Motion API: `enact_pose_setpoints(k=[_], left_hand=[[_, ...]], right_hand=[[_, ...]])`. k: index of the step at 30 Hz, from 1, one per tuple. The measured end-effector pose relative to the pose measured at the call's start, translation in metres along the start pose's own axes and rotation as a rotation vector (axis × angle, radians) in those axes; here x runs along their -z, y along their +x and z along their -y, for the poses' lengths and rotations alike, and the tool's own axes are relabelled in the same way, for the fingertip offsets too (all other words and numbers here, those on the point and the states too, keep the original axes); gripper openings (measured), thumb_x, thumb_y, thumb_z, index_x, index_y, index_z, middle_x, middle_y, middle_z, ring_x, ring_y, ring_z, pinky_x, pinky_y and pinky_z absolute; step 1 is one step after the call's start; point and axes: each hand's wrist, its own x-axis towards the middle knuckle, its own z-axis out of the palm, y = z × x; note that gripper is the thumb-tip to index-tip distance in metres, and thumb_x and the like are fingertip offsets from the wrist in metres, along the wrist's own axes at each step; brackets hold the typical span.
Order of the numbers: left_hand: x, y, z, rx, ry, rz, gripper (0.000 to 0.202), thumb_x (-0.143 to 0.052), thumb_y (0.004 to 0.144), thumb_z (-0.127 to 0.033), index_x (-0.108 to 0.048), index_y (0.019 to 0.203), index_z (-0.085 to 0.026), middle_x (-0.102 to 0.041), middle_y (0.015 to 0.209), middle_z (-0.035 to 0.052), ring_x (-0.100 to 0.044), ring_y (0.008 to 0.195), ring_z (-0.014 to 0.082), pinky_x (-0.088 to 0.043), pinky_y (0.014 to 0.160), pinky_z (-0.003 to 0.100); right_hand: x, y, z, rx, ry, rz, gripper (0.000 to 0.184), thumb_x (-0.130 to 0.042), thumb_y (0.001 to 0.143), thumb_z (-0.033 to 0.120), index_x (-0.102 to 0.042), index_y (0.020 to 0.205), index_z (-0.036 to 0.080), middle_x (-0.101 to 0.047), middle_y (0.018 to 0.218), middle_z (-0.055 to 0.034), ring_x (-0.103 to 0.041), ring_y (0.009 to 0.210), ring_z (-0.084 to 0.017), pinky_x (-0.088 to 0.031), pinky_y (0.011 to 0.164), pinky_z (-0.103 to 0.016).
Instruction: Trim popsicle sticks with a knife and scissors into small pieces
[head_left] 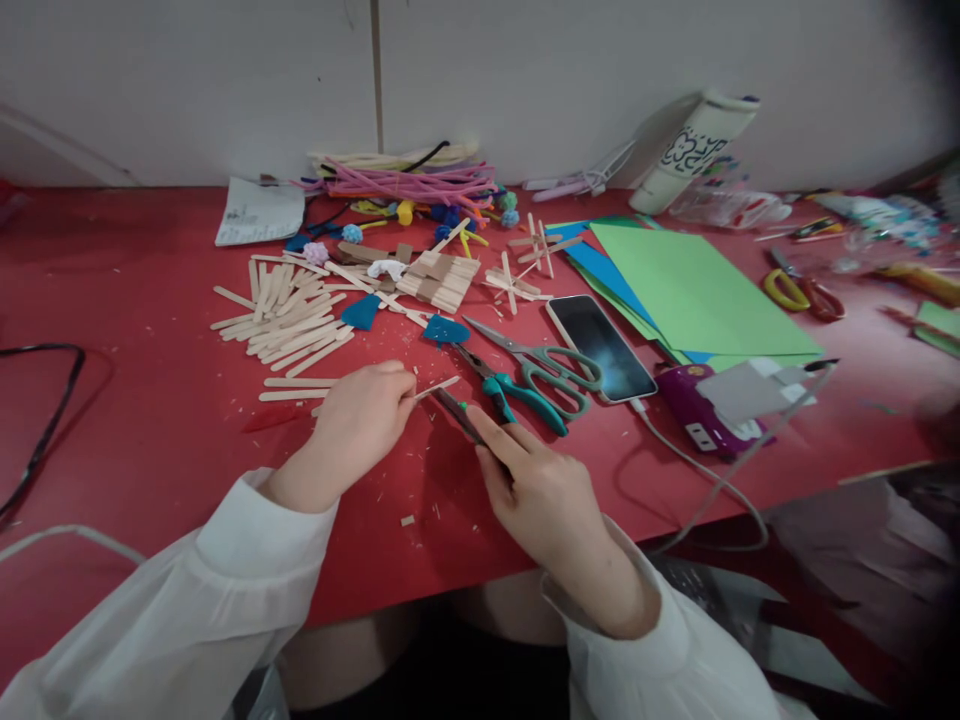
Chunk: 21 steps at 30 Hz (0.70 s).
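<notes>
My left hand is closed around a thin wooden craft stick, whose free end points to the right. In my right hand is a craft knife with a dark blade and a spot of green, held close beside that stick; whether they touch I cannot tell. Just beyond my right hand lie teal-handled pliers and grey-green scissors. Several craft sticks are spread in a loose heap past my left hand. Small wood chips are scattered on the red table between my hands.
Glued stick pieces and pink pipe cleaners lie at the back. A phone with a white cable sits by green paper sheets. Further right are a purple power bank, a white bottle and yellow-red-handled scissors.
</notes>
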Motion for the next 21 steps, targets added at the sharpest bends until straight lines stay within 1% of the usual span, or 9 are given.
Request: enact_pose_setpoints(k=[4, 7, 11, 15, 21], left_hand=[[0.001, 0.0, 0.0, 0.016, -0.019, 0.008, 0.021, -0.042, 0.084, -0.021, -0.058, 0.072, -0.017, -0.061, 0.078, 0.0045, -0.057, 0.071, 0.0172, -0.035, 0.059, 0.028], [0.0, 0.0, 0.002, 0.009, -0.03, -0.002, 0.021, -0.042, 0.084, -0.021, -0.058, 0.071, -0.017, -0.061, 0.077, 0.0047, -0.057, 0.071, 0.0173, -0.036, 0.06, 0.028], [-0.002, 0.002, 0.007, 0.011, -0.063, 0.013, 0.018, -0.043, 0.082, -0.021, -0.058, 0.072, -0.018, -0.061, 0.078, 0.0046, -0.056, 0.071, 0.0175, -0.036, 0.061, 0.028], [-0.003, 0.004, 0.012, -0.014, -0.167, 0.026, 0.011, -0.046, 0.08, -0.021, -0.058, 0.08, -0.019, -0.062, 0.08, 0.0035, -0.056, 0.071, 0.0169, -0.037, 0.061, 0.027], [-0.003, 0.005, 0.013, -0.026, -0.177, 0.035, 0.018, -0.042, 0.083, -0.021, -0.059, 0.079, -0.019, -0.061, 0.081, 0.0034, -0.056, 0.076, 0.0185, -0.038, 0.066, 0.029]], right_hand=[[-0.002, -0.005, -0.003, -0.029, 0.079, -0.019, 0.037, -0.041, 0.088, 0.022, -0.061, 0.119, 0.022, -0.07, 0.083, -0.0035, -0.06, 0.052, -0.011, -0.037, 0.042, -0.021], [-0.002, -0.01, -0.002, -0.021, 0.045, -0.041, 0.038, -0.041, 0.088, 0.021, -0.06, 0.12, 0.023, -0.069, 0.082, -0.003, -0.06, 0.054, -0.01, -0.035, 0.041, -0.021], [-0.003, -0.012, -0.002, -0.008, 0.003, -0.068, 0.037, -0.042, 0.087, 0.02, -0.061, 0.119, 0.026, -0.069, 0.084, -0.0019, -0.06, 0.056, -0.009, -0.034, 0.042, -0.02], [-0.006, -0.009, -0.003, 0.008, 0.007, -0.084, 0.037, -0.042, 0.088, 0.02, -0.062, 0.118, 0.026, -0.07, 0.084, -0.0011, -0.06, 0.058, -0.009, -0.034, 0.043, -0.02], [-0.007, -0.006, -0.004, 0.011, 0.013, -0.109, 0.035, -0.044, 0.087, 0.02, -0.063, 0.116, 0.025, -0.07, 0.083, -0.0004, -0.059, 0.055, -0.008, -0.033, 0.042, -0.021]])
